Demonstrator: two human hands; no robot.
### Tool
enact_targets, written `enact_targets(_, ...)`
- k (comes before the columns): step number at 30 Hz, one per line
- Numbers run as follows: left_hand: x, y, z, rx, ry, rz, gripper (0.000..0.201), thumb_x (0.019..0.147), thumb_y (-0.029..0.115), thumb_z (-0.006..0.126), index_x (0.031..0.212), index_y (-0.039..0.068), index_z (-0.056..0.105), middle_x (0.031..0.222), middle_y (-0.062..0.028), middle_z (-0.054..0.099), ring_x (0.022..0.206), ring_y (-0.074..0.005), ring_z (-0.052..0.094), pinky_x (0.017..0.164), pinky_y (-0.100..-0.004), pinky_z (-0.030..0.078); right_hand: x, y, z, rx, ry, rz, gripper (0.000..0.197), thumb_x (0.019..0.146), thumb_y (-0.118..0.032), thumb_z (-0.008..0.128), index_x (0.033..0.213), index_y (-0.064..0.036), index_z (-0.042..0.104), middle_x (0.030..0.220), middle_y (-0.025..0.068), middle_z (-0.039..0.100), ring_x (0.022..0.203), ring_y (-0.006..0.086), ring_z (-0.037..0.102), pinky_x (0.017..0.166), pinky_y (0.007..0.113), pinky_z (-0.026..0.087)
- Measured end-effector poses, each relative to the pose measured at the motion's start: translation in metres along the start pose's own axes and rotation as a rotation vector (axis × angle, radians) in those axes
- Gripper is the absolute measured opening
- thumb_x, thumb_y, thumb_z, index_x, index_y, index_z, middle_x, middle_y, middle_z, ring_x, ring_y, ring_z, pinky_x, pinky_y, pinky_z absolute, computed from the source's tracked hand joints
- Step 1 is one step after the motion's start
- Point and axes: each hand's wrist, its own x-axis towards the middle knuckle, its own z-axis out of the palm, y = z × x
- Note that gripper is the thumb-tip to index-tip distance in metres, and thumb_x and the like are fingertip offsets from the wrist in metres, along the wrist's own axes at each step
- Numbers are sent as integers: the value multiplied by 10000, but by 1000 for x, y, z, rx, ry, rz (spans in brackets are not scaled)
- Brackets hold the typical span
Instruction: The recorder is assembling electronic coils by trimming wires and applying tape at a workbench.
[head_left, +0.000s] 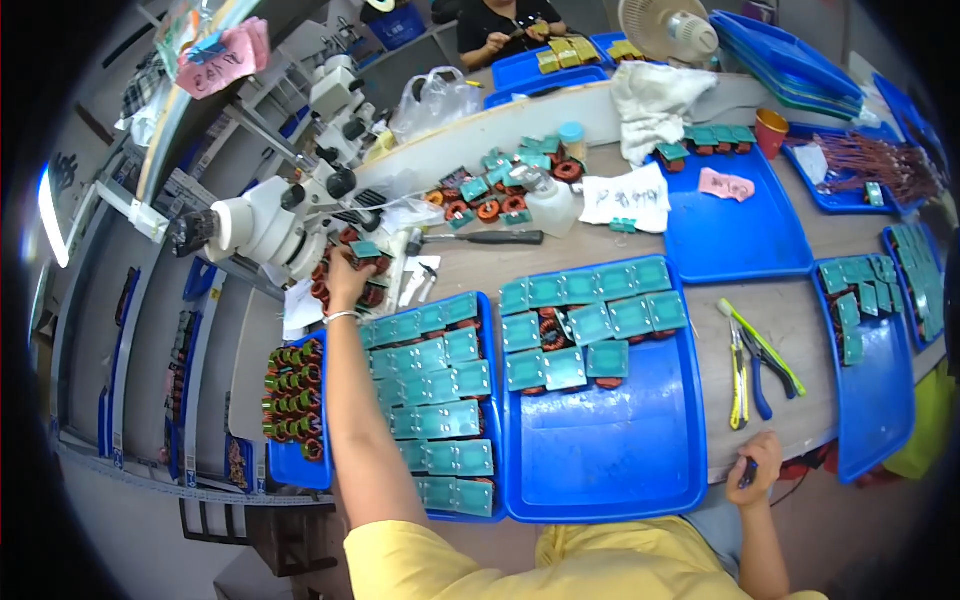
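Note:
My left hand (350, 278) reaches far forward beside the white microscope (262, 225). Its fingers are curled over a copper-wound toroidal coil (378, 265) in a small cluster of coils, some with teal boards. At the right front edge of the table, my right hand (761, 464) is closed round a small dark tool (748, 473), mostly hidden in the fist. Between my arms lie two blue trays: the left tray (497, 420) is full of teal-topped coils (450, 415), while the middle tray (600, 455) has rows of them only in its far half.
Pliers (757, 385) and yellow cutters (738, 385) lie right of the middle tray. Beyond are a black-handled tool (490, 238), a clear bottle (550, 205), loose coils (490, 207) and another blue tray (735, 235). A co-worker (505, 30) sits across the partition.

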Motion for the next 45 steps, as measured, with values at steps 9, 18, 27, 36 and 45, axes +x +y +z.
enact_targets(9,-78,145,-32,-95,25,559,484,677,128,707,1102,8,506,1120,-183,507,1043,-334,485,898,-386,384,10,0,5,19,-19,-3,221,576,49,512,784,-17,477,643,130,458,557,302,434,547,390,366)
enact_targets(18,-211,263,-31,-24,-295,842,552,588,333,783,983,57,515,1226,-136,399,1238,-366,294,1043,-527,191,13,-7,-1,50,2,12,236,568,41,540,792,-23,501,652,119,466,567,306,439,546,380,364)
enact_targets(27,-277,283,-95,-1128,-620,87,665,667,164,751,1212,49,388,1163,-143,477,1067,-314,515,890,-409,446,7,-2,-21,353,-133,301,431,759,-136,504,1152,7,400,947,112,444,865,197,419,823,312,341)
enact_targets(36,-347,363,-95,-1849,-902,-284,696,771,259,677,1272,-82,335,1268,-235,438,1109,-267,506,943,-370,408,49,-67,-56,971,-46,658,367,820,-154,556,1126,26,461,978,115,517,742,137,494,724,269,415)
enact_targets(45,-364,363,-92,-1892,-1026,-73,524,858,89,566,1287,-74,313,1253,-145,428,1162,-218,435,968,-348,365,72,-94,-69,894,-100,451,520,629,-97,765,1083,-22,522,1021,58,567,687,78,463,650,207,404)
